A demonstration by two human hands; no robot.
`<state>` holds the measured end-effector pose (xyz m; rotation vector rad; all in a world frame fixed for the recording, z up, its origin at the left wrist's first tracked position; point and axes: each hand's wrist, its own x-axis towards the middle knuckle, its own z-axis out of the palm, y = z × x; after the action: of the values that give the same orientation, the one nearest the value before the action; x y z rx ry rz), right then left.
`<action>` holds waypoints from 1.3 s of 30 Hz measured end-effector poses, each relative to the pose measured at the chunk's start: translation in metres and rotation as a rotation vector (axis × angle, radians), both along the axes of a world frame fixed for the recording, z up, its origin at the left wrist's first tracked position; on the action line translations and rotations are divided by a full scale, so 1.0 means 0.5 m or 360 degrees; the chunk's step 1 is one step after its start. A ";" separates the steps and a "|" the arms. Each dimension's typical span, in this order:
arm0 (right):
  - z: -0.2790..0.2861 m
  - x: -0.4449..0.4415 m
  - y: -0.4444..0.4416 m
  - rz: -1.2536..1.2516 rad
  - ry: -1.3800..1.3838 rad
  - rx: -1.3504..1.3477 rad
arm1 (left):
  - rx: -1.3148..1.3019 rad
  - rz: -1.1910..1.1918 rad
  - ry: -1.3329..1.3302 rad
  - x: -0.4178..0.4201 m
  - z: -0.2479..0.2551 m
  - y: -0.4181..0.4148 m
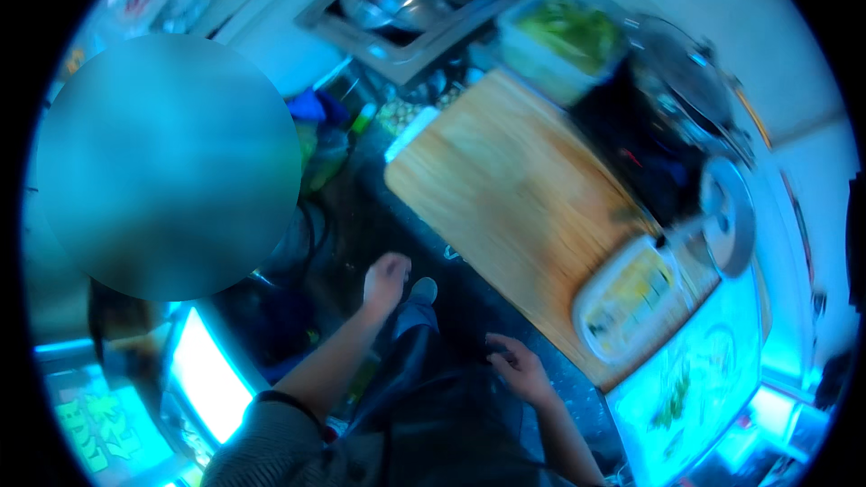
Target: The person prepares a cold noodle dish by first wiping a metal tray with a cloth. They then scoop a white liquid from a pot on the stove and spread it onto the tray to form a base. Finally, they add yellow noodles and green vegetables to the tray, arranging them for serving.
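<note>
Both of my hands hang empty over the dark floor. My left hand (385,284), its fingers loosely curled, is near the picture's middle, just left of my shoe (424,291). Lower right, my right hand (517,366) has its fingers partly bent and apart, beside the near edge of a large wooden cutting board (514,196). On the board's right end sits a white plastic tub (626,301) with yellow pieces in it. Neither hand touches the board or the tub.
Beyond the board are a container of leafy greens (568,34) and a sink (406,57) with a metal bowl (392,0). A lidded pot (683,74) stands at the upper right. A white board (703,365) with green scraps lies at the right. A large blurred disc covers the left.
</note>
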<state>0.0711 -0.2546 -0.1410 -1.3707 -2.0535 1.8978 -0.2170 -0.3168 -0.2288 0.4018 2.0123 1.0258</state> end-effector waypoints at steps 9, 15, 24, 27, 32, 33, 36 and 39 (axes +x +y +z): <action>-0.479 -0.264 0.116 -0.0010 -0.0617 0.0807 | 0.0407 0.0336 -0.0168 -0.189 -0.299 0.281; -0.488 -0.357 0.162 -0.0645 -0.0397 0.0816 | 0.0675 0.0518 -0.0534 -0.335 -0.211 0.344; -0.515 -0.329 0.373 -0.1689 0.0045 0.0103 | 0.0788 -0.0581 -0.0211 -0.502 -0.126 0.402; -0.530 -0.341 0.411 -0.1687 0.0074 0.0036 | 0.0923 -0.0598 -0.0242 -0.498 -0.152 0.396; -0.556 -0.360 0.435 -0.1681 0.0089 -0.0021 | 0.0914 -0.0534 -0.0296 -0.458 -0.160 0.367; -0.559 -0.371 0.448 -0.1678 0.0102 -0.0017 | 0.0928 -0.0527 -0.0322 -0.459 -0.158 0.363; -0.581 -0.394 0.479 -0.1685 0.0150 -0.0060 | 0.0958 -0.0512 -0.0344 -0.460 -0.157 0.363; -0.594 -0.407 0.491 -0.1691 0.0187 -0.0117 | 0.0970 -0.0519 -0.0314 -0.457 -0.153 0.367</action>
<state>-0.1326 -0.0093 -0.4381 -1.7648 -0.8375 1.4685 -0.4454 -0.1332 -0.3051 0.8794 1.3710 1.3904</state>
